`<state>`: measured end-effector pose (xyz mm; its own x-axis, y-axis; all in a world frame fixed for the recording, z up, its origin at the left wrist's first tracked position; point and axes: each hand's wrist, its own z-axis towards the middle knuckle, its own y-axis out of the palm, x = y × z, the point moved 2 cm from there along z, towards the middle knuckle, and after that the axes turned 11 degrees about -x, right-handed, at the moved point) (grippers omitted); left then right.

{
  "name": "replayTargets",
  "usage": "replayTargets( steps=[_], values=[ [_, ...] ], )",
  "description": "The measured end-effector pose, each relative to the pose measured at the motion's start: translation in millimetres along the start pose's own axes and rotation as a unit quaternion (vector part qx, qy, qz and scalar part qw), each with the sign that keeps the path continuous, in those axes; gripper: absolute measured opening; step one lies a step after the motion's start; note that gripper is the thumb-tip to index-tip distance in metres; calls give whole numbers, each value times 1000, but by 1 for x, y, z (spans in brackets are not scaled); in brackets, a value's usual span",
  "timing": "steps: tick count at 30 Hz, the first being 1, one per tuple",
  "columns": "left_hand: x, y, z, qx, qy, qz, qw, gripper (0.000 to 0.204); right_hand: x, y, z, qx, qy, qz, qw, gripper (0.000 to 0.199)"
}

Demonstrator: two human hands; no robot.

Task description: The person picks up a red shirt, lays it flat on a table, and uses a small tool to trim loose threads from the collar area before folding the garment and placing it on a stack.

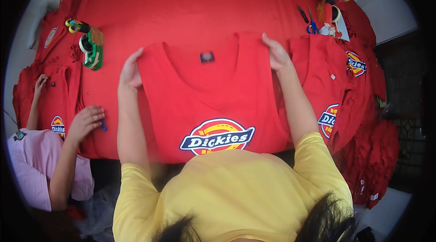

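Observation:
A red sleeveless vest [213, 94] is stretched out in front of me over the red-covered table. It has a deep neckline, a small dark neck label [207, 57] and a colourful printed emblem [217, 138] low on its front. My left hand [131, 70] grips the vest's left shoulder strap, fingers closed at its outer edge. On the opposite strap, my right hand [276, 54] is closed in the same way, its thumb side upward. The vest's lower part drops out of sight by my yellow shirt.
More red vests [313, 69] lie stacked to the right. A green tape dispenser [93, 50] stands at left; blue-handled scissors [312, 26] and a tape roll [336, 14] are at far right. A co-worker in a pink sleeve [32, 160] sits left, one hand [85, 123] by a small blue tool [103, 125].

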<state>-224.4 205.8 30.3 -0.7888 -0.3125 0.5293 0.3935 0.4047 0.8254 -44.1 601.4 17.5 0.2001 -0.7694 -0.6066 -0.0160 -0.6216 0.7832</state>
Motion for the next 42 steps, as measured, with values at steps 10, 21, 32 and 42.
replayTargets(
  steps=[10, 21, 32, 42],
  values=[
    [10, -30, -1, 56, -8, 13, 998, 34, -3, -31, 10, 51, -10, 26, 998, 54],
    [9, -27, -4, 63, -16, 29, 997, 40, -3, -8, 8, -63, -13, 49, 997, 61],
    [9, 22, -14, -29, 6, -19, 999, 38, -17, 16, -16, 33, -23, 25, 999, 30],
    [8, 32, -27, -17, 20, -14, 1000, 36, -10, 56, -41, 28, -70, 13, 997, 32]
  ],
)
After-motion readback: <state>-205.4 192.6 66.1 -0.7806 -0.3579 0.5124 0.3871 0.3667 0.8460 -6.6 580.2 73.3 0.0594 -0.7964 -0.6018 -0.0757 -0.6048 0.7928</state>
